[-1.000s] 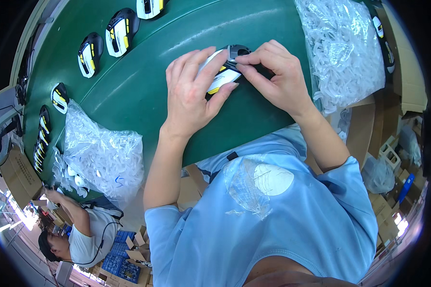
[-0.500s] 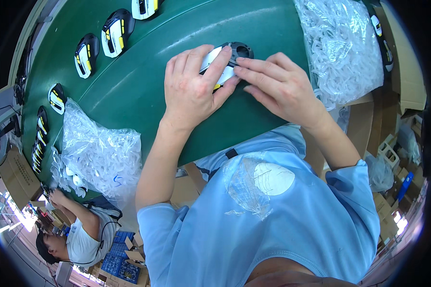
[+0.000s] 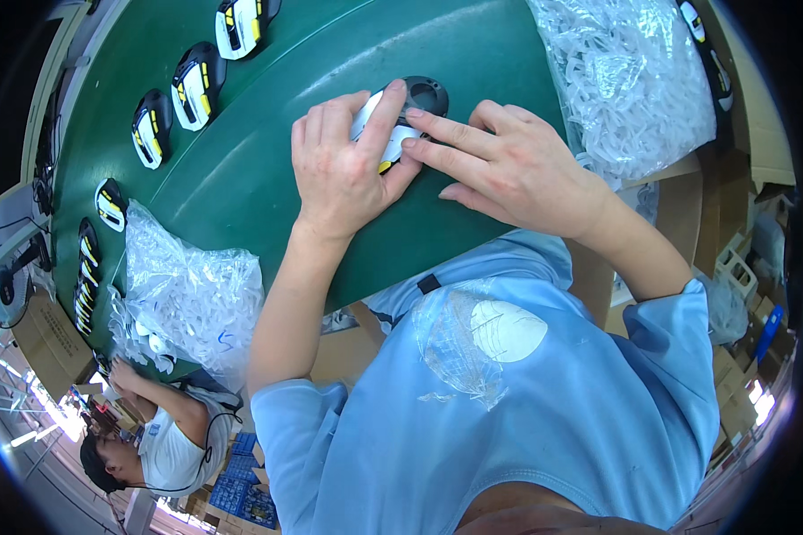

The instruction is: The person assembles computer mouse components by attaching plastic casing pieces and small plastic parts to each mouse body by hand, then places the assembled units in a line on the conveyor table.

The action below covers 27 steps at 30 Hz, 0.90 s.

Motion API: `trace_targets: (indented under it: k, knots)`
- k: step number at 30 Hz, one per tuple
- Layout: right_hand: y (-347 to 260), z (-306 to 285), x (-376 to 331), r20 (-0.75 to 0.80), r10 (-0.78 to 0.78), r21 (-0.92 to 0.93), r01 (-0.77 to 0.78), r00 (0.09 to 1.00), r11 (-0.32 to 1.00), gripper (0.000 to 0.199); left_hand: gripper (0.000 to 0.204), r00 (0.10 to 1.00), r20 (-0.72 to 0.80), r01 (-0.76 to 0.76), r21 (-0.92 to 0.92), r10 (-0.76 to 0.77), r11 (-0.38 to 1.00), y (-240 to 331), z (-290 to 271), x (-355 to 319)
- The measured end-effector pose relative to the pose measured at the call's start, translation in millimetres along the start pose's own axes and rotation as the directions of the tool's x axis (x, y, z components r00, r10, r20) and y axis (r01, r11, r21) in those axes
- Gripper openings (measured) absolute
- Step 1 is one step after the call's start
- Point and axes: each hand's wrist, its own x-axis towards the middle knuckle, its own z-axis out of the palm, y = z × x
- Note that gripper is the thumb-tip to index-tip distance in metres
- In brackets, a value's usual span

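Under your hands the small casing (image 3: 400, 125) looks like smooth, glossy plastic in black, white and yellow. The green belt (image 3: 268, 169) is matt with a faint sheen; the bags (image 3: 629, 76) at its edges are crinkled clear film.

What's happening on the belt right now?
A person presses both hands on a small black, white and yellow part lying on the green belt. The left hand covers it from above; the right hand pins its edge with fingertips. More such parts sit up the belt, between bags of white pieces.
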Motion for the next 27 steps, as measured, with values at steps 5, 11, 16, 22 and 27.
trace_targets:
  k: [5,11,16,22,27]
  knots:
    - [0.4,-2.6,-1.6,0.044,-0.040,-0.051,0.042,0.998,0.998,0.067,0.055,1.000,-0.013,-0.017,0.004,0.017,1.000,-0.1,4.7,-0.9]
    - [2.6,-9.8,6.3,0.196,-0.128,-0.022,0.134,0.972,0.991,0.077,0.054,0.998,-0.016,-0.055,0.013,0.055,0.998,-2.6,8.2,0.7]
    - [5.5,-7.1,-2.0,0.098,-0.141,-0.004,0.142,0.985,0.990,0.086,0.058,0.998,0.010,-0.069,0.026,0.069,0.997,-2.5,0.8,4.8]
    - [-0.2,8.1,-18.1,0.103,-0.003,0.052,-0.002,0.995,0.999,0.093,0.055,0.996,-0.064,-0.070,-0.006,0.069,0.998,4.0,-0.4,6.1]
    - [5.0,9.4,-11.9,0.096,0.017,0.151,-0.032,0.995,0.988,0.081,0.061,1.000,0.002,0.014,-0.055,-0.014,0.998,8.1,-11.7,5.5]
